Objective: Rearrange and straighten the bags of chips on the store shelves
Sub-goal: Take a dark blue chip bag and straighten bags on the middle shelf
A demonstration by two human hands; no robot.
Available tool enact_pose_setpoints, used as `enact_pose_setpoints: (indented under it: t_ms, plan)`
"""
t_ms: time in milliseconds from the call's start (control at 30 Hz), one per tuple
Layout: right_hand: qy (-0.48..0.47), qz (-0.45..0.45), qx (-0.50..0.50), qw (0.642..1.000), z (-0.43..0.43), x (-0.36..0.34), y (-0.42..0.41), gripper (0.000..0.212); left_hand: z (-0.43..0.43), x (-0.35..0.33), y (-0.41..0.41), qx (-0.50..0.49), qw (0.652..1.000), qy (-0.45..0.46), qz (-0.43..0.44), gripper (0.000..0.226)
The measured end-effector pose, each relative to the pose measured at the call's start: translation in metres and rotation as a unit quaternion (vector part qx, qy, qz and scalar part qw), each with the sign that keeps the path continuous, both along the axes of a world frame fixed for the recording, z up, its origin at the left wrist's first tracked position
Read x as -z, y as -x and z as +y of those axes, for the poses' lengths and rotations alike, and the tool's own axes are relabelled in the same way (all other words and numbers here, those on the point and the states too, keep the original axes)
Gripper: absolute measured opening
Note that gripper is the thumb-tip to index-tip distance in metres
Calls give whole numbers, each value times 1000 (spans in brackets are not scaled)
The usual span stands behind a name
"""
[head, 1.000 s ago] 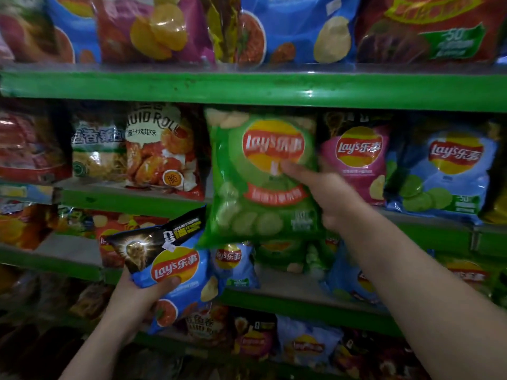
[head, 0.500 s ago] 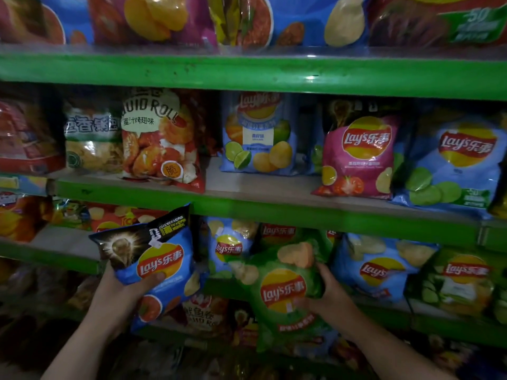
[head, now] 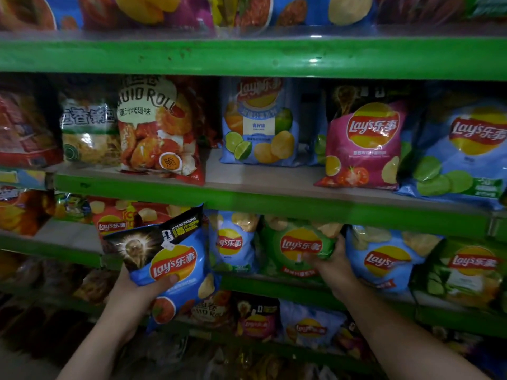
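My left hand [head: 137,290] grips a blue Lay's bag with a black top corner [head: 175,259], held tilted in front of the lower shelf. My right hand [head: 333,271] holds the right side of a green Lay's bag [head: 297,248], which now sits on the lower shelf between a small blue Lay's bag [head: 231,242] and a larger blue Lay's bag [head: 384,256]. On the middle shelf a blue lime Lay's bag [head: 260,124] stands far back, with bare shelf board [head: 255,179] in front of it.
A pink Lay's bag [head: 365,144] and a blue cucumber Lay's bag [head: 461,152] stand right of the gap. A red squid-roll bag [head: 159,130] stands left of it. Green shelf edges [head: 247,57] run across. More bags fill the bottom shelf [head: 258,322].
My right hand carried the green bag from the middle shelf down and pushed it onto the lower shelf. The left hand kept its blue bag almost still.
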State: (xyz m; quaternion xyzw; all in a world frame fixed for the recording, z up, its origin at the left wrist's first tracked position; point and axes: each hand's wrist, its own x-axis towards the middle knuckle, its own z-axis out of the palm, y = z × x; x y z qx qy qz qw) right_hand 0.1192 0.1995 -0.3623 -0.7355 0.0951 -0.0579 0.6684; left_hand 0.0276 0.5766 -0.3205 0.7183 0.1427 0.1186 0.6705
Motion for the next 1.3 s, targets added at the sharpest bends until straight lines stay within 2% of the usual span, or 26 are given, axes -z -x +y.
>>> enact_pose_setpoints:
  t_ms: [167,233,300,333,367,400,433,500,533,633,733,800,967,1133,1200,1300]
  plan:
    - [40,0,11,999,-1,3,9,94,-35,3,-8,33,999,-17,22,49]
    - [59,-17,11,998,-4,-1,11,91,-51,4,-11,43,999,-21,26,50]
    - [90,-27,12,995,-13,-4,17,69,-63,5,-15,55,998,-9,34,51]
    - [114,-32,42,992,-20,-5,22,48,-69,5,-16,66,997,-6,38,52]
    - [135,-43,97,985,-29,-6,28,25,-73,4,-18,77,996,-8,42,52]
    - [146,-59,165,974,-42,-6,33,12,-78,3,-19,86,995,-7,47,53]
    - [147,-71,231,959,-57,-6,37,11,-82,3,-20,96,994,-4,53,56]
    - [102,-69,308,943,-91,-8,37,20,-91,3,-22,120,991,-3,64,61]
    - [76,-50,311,946,-106,-10,35,37,-95,4,-22,127,989,-2,68,61]
    - [67,-7,260,963,-137,-17,27,88,-110,1,-22,144,987,11,67,56]
    - [19,-3,195,981,-148,-17,25,109,-120,-3,-21,150,987,12,61,54]
    - [-13,15,150,988,-152,-13,26,103,-123,-3,-21,153,986,12,64,61]
    - [12,-7,157,987,-160,-11,32,63,-129,-4,-21,122,990,10,71,63]
    - [31,-70,187,979,-167,-15,53,44,-133,-4,-22,126,990,1,65,61]
    - [17,-92,182,979,-172,-17,64,36,-131,-2,-24,121,991,7,61,69]
    - [16,-104,174,979,-181,-19,86,39,-126,-1,-28,112,992,16,52,76]
